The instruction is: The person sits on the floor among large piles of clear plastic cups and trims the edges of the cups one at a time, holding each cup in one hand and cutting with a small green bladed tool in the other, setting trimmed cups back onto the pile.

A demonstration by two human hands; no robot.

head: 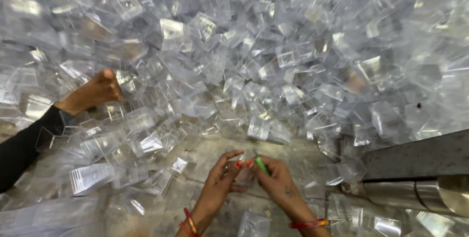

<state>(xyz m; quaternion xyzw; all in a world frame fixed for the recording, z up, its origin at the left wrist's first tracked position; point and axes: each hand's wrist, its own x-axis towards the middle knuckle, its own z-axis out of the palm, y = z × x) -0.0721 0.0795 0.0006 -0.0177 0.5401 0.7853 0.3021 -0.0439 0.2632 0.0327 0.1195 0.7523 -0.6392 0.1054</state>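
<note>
Clear plastic fills nearly the whole view: a deep heap of small transparent square boxes (254, 61) spreads across a pale worn floor (215, 149), and every place below is told from that heap. Just at its near edge, on the bare patch of floor, the person's two hands meet. The left hand (222, 176), with a red and orange thread bangle (189, 223) on the wrist, has its fingers curled and thumb and fingertips pinched around a small clear plastic piece (243, 174), which sits between both hands. The right hand (278, 181), with a red bangle (308, 224) on its wrist, is closed around a slim green stick-like tool (262, 165); the tool's tip points up toward the heap and lies just beside the clear piece. Whether the tool touches the piece cannot be told.

At the heap's left side a bare foot (95, 92) rests among the boxes, with a black-clad leg (22, 151) running off the left edge. At the heap's right near corner a grey metal machine part (420, 178) with a shiny round shaft juts in.
</note>
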